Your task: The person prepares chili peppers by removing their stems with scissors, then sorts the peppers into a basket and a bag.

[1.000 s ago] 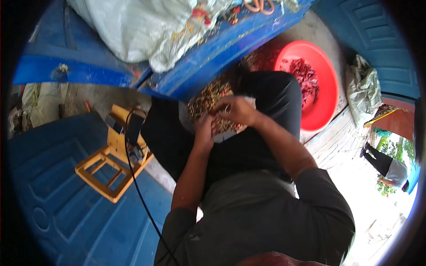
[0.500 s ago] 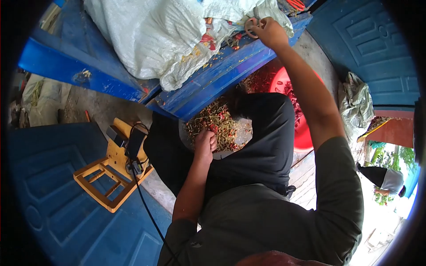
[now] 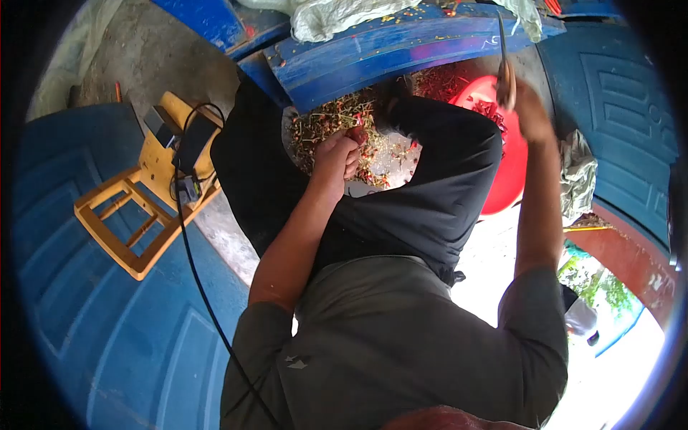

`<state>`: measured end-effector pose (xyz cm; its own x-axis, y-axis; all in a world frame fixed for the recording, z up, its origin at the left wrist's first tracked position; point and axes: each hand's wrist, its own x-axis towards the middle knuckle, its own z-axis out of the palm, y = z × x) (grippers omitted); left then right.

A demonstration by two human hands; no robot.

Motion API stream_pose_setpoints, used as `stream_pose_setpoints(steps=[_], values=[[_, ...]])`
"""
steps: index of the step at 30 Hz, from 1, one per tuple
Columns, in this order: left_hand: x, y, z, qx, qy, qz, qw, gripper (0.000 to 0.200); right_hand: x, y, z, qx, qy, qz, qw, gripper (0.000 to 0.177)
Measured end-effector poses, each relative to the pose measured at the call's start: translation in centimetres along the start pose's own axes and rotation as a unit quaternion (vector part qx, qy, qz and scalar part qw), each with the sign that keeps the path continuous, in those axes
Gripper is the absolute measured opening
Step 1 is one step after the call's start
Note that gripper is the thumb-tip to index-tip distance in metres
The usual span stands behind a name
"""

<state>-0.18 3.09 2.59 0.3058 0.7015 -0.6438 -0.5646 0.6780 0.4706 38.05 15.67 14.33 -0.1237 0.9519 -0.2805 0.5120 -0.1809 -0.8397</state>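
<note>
My left hand [image 3: 335, 159] is closed over the pile of stems, with a dark red chili pepper [image 3: 356, 134] showing at its thumb side. Below it, cut stems and red bits [image 3: 319, 132] cover a pale surface between my legs. On the right, my right hand [image 3: 532, 111], slightly blurred, grips scissors [image 3: 506, 86] by the handles, blades pointing up and away from me. It is above the rim of a red basin [image 3: 507, 188], in which red chili pieces [image 3: 489, 111] lie.
A blue bench [image 3: 401, 54] with a white woven sack [image 3: 344, 16] on it runs across the front. To the left a wooden chair [image 3: 136, 215] carries dark devices with a cable. Blue doors [image 3: 613, 107] stand on both sides. Another person [image 3: 579, 315] is outside at right.
My right hand has lifted the scissors off the blue bench and come back toward the basin. My left hand stays closed over the stems. The view has shifted.
</note>
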Motion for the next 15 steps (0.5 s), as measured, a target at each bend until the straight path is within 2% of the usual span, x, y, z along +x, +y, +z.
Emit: stream_pose_setpoints(steps=[1, 2, 6, 7, 9, 10, 15], values=[[0.1, 0.0, 0.0, 0.002, -0.017, -0.002, 1.000, 0.011, -3.1, -1.4, 2.3, 0.038, -0.031, 0.038, 0.998, 0.033], [0.2, 0.0, 0.0, 0.015, -0.022, -0.008, 1.000, 0.014, -5.5, -2.0, 5.3, 0.052, 0.007, 0.097, 0.994, 0.027], [0.6, -0.6, 0.5, 0.036, -0.018, -0.018, 0.999, 0.017, -11.1, -1.9, 12.4, 0.072, -0.097, 0.082, 0.989, 0.031], [0.6, -0.7, 0.7, 0.039, -0.021, -0.019, 0.999, 0.017, -11.3, -2.8, 13.0, 0.073, -0.093, 0.082, 0.990, 0.031], [0.3, -0.6, 0.7, 0.033, -0.020, -0.016, 0.999, 0.014, -11.4, -4.9, 13.5, -0.108, -0.127, 0.055, 0.985, 0.035], [0.2, -0.7, 0.6, 0.035, -0.019, -0.015, 0.999, 0.014, -11.6, -5.0, 13.6, -0.181, -0.102, -0.004, 0.978, 0.039], [-0.3, -0.5, 0.0, 0.029, -0.017, -0.006, 0.999, 0.009, -10.5, -7.0, 13.7, -0.288, -0.126, -0.087, 0.945, 0.041]])
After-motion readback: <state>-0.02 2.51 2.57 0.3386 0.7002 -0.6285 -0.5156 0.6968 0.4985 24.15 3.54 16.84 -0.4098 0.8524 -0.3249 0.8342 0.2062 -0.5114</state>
